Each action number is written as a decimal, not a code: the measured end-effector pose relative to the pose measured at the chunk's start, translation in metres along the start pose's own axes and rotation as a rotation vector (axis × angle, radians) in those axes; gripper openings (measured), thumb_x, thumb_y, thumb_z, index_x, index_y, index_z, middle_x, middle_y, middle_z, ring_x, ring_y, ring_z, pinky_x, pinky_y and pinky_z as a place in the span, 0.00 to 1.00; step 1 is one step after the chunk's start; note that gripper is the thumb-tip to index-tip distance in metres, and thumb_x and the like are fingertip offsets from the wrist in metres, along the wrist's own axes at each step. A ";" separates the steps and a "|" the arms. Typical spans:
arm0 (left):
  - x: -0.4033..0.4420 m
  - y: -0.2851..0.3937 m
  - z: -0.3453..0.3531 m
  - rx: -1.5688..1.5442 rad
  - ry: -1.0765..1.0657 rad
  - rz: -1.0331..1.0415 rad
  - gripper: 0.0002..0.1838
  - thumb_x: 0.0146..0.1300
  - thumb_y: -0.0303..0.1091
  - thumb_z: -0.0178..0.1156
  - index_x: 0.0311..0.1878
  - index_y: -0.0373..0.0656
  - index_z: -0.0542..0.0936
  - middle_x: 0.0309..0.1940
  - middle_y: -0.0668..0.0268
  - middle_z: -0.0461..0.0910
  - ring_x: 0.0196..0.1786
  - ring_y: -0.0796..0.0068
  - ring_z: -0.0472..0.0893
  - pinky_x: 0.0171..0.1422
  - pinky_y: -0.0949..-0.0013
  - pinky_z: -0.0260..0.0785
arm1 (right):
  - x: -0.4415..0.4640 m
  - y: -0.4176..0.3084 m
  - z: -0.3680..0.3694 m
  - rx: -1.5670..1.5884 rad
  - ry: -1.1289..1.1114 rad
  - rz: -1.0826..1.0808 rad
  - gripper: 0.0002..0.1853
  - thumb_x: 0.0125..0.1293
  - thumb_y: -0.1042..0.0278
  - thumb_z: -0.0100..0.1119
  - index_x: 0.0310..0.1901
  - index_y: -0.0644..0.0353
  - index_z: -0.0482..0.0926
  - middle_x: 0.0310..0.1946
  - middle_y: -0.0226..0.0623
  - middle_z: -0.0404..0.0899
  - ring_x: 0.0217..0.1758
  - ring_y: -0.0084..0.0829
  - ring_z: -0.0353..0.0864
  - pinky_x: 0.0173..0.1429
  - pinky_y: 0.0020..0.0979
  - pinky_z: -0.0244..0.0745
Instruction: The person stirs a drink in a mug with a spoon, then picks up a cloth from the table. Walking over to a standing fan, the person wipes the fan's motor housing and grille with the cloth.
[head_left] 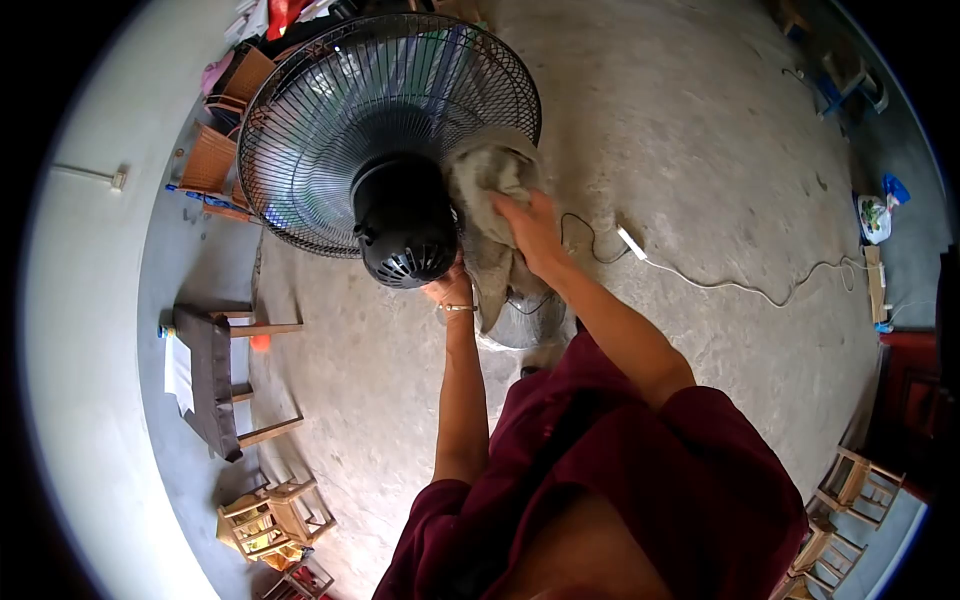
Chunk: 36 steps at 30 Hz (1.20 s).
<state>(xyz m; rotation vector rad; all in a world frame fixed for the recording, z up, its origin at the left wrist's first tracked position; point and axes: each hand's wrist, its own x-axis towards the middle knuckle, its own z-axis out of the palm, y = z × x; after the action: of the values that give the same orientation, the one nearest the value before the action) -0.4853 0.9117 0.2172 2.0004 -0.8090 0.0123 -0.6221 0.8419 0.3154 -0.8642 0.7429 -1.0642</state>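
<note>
A large black fan [405, 225] with a round wire cage stands in front of me, its motor housing facing me. My right hand [530, 230] is closed on a grey-beige cloth [490, 175], which lies against the right side of the cage and hangs down beside the housing. My left hand [450, 288] is just under the motor housing, partly hidden by it, with a bracelet at the wrist; its fingers are mostly out of sight. Below the cloth shows the fan's round grey base [530, 325], with a dark cord near it.
A white power strip [631, 243] lies on the concrete floor [700, 340], its cable running right. At the left are a dark table [210, 380] and wicker chairs [210, 160]. Wooden stools [285, 515] stand lower left, others [855, 485] lower right. A plastic bag [875, 218] rests far right.
</note>
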 end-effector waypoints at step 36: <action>0.001 -0.052 0.022 0.150 0.044 0.225 0.24 0.51 0.41 0.64 0.51 0.40 0.78 0.52 0.56 0.77 0.56 0.54 0.74 0.60 0.58 0.65 | 0.019 0.043 0.026 0.059 0.127 0.150 0.17 0.58 0.67 0.58 0.44 0.71 0.75 0.39 0.41 0.79 0.39 0.30 0.78 0.42 0.30 0.75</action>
<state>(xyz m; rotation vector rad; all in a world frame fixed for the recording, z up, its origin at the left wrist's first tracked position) -0.4624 0.9114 0.1651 2.0306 -1.0264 0.2532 -0.5756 0.8406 0.2882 -0.6842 0.8644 -1.0088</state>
